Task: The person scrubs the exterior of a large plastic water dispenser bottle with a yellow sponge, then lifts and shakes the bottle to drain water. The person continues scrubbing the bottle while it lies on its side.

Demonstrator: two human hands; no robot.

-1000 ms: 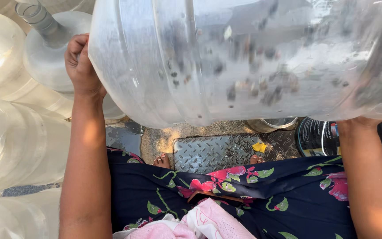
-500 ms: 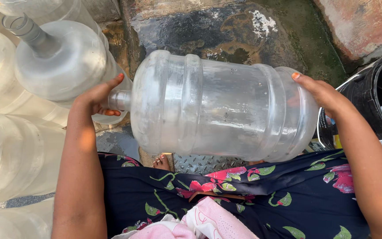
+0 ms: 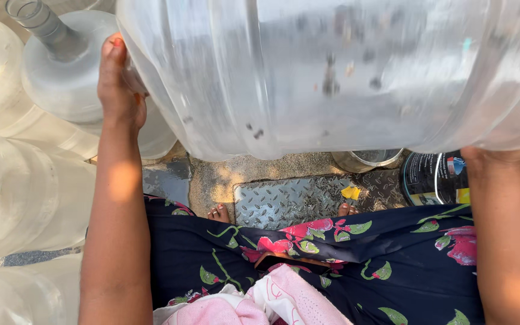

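Note:
A large clear plastic water jug [image 3: 332, 72] lies sideways close under the camera, with dark specks blurred inside it. My left hand [image 3: 118, 81] grips its neck end on the left. My right hand [image 3: 492, 156] holds its base end on the right, mostly hidden behind the jug. Both arms are raised. Below is my dark floral skirt [image 3: 308, 265] with a pink cloth [image 3: 260, 301] at my waist, and my bare toes [image 3: 219, 212] show.
Several more clear jugs [image 3: 25, 198] are piled along the left, one upright with its neck [image 3: 43, 24] showing. A metal chequer plate [image 3: 296, 201] lies at my feet. A black bucket [image 3: 434, 177] and a metal bowl [image 3: 365, 159] stand to the right.
The jug has come back up close to the camera after being held lower and farther away half a second ago. Specks inside it blur. Both hands keep their hold.

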